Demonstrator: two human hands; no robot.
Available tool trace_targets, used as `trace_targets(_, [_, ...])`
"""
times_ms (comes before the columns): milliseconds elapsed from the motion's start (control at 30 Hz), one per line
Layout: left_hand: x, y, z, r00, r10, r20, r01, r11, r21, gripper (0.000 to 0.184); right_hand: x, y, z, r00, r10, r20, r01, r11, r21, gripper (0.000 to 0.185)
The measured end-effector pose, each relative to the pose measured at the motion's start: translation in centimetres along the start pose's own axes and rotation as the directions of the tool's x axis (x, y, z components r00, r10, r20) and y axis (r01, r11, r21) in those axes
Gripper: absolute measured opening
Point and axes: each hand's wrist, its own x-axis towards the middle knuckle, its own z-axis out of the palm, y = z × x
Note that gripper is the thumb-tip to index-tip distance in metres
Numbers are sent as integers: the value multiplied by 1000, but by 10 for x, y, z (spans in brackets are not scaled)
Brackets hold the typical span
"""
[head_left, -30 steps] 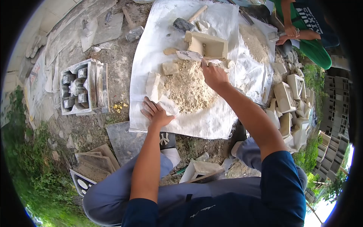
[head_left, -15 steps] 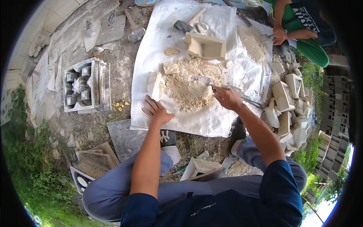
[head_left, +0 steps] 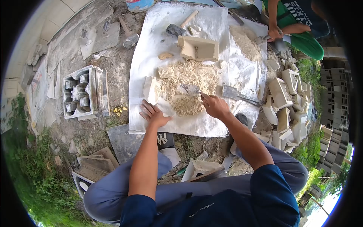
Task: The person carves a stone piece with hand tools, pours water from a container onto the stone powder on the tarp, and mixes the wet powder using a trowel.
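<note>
My right hand (head_left: 216,106) is closed around the handle of a trowel. The trowel's blade (head_left: 185,89) rests in a pile of crumbly, sand-coloured material (head_left: 193,75) on a white woven sack (head_left: 204,128). Fingers spread, my left hand (head_left: 155,115) lies flat on the sack at the pile's left side. Just beyond its fingertips is a pale broken block piece (head_left: 151,90), with a smaller chunk (head_left: 165,72) farther up. To the right of the trowel lies a flat metal scraper (head_left: 231,92).
A pale hollow block (head_left: 200,49) and a mallet (head_left: 177,30) lie on the sack's far half. A metal mould (head_left: 81,92) stands at left, a hammer (head_left: 130,41) beyond it. Broken blocks (head_left: 281,92) are heaped at right. Another person's hand (head_left: 275,33) holds a tool at upper right.
The trowel blade has moved leftward through the pile, and my right hand has followed. The scraper is now more exposed. My left hand stays on the sack; the whole view has shifted slightly.
</note>
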Motion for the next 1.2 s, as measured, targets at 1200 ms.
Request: trace_targets(1200, [5,0,4,999,10,42,-10,1000,5,131,14,11,-20,994,38,107,-15,978,-206,47])
